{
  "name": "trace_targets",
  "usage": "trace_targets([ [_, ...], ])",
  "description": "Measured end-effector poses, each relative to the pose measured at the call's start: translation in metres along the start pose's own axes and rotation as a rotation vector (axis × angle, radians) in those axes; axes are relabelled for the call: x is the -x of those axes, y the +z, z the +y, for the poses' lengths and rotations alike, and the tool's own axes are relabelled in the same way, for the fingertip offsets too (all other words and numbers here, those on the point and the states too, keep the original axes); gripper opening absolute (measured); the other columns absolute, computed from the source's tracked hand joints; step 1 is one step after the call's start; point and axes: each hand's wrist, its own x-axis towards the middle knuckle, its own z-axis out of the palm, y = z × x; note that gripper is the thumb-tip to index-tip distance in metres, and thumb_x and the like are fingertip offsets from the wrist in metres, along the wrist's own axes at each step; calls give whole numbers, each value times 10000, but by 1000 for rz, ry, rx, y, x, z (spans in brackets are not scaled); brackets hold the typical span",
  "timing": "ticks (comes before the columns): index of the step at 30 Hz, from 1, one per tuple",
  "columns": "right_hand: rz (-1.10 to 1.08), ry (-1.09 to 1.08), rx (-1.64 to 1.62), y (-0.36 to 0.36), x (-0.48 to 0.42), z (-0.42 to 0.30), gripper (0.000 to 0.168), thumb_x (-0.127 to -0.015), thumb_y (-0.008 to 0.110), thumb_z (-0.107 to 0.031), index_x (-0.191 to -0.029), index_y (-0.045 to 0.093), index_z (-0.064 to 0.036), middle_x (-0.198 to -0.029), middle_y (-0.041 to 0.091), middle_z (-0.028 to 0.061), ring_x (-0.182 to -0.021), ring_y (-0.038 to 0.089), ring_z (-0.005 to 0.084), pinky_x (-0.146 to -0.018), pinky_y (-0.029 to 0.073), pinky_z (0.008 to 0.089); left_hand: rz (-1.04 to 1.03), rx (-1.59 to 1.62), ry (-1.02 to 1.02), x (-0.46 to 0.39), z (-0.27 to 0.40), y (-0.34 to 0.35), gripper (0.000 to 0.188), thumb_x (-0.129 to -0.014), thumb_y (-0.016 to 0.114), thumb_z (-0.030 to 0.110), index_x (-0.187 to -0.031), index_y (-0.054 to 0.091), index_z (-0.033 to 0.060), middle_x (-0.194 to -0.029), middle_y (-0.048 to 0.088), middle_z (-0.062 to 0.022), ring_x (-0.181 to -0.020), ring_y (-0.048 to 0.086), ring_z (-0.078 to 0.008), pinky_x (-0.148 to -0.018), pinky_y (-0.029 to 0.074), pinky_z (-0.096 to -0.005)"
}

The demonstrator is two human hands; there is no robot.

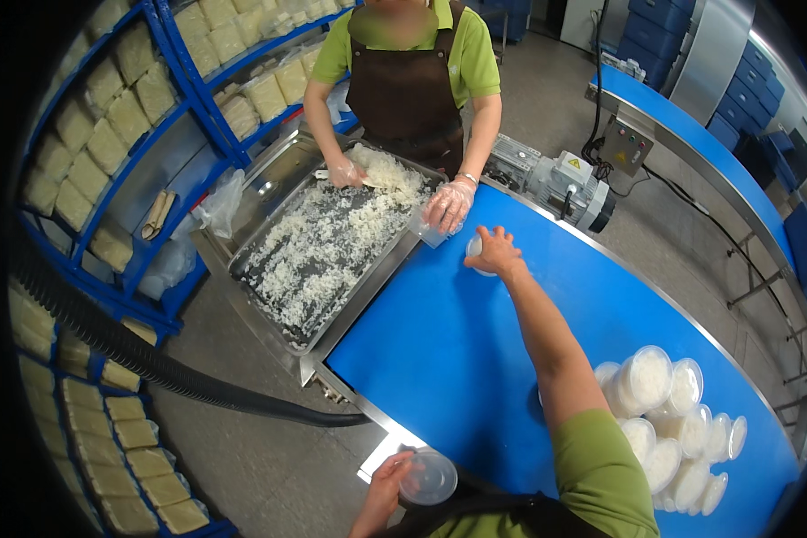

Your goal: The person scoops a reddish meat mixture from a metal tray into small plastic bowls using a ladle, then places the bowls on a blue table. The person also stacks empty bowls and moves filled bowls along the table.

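Out over the blue conveyor belt [437, 323], my right hand [500, 250] grips a small round clear plastic tub [474, 247] with something white in it. My fingers cover much of that tub. Low in the picture, near my body, my left hand [387, 479] holds a clear round plastic lid [430, 479] by its edge. Across from me, a co-worker's gloved hand [449, 205] has a clear plastic container [430, 228] just beyond my tub. The co-worker's other gloved hand [345, 173] holds a white-handled utensil in a heap of white shredded food [390, 171].
A metal tray [272, 329] holds the white food beside the belt's left end. Several filled, lidded tubs [649, 376] are piled at right. A motor [571, 181] juts from the far belt edge. A black hose [195, 390] runs at left, near blue shelves [208, 114] of wrapped blocks.
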Motion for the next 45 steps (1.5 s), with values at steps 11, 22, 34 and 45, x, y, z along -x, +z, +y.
trace_targets([
  [11,490,-193,55,73,157,-21,431,-634,611,-376,-1021,543,-198,-1156,442,90,-1077,393,309,-806,321,547,-89,-39,-10,2,-9,6,272,-868,504,122,-1122,480,28,-916,619,-127,-618,564,-132,-536,463,-234],
  [22,388,-113,-53,44,185,-10,437,-591,647,-355,-1005,585,-229,-1174,455,77,-1127,377,290,-851,307,521,-9,16,70,39,-18,-10,251,-856,528,107,-1095,519,30,-906,617,-98,-736,567,-123,-616,449,-216],
  [34,580,191,24,29,273,81,285,-646,646,-212,-901,570,-108,-1066,512,119,-1068,428,297,-858,310,550,-208,-249,362,17,-34,-22,278,-862,517,124,-1116,500,12,-900,621,-107,-733,566,-125,-596,465,-239],
  [45,-371,-658,-458,80,351,-12,217,-828,496,-270,-879,614,-96,-862,589,152,-844,553,325,-733,446,395,-243,-285,416,26,-32,0,253,-858,531,110,-1088,528,4,-892,615,-70,-791,567,-105,-677,458,-222],
])
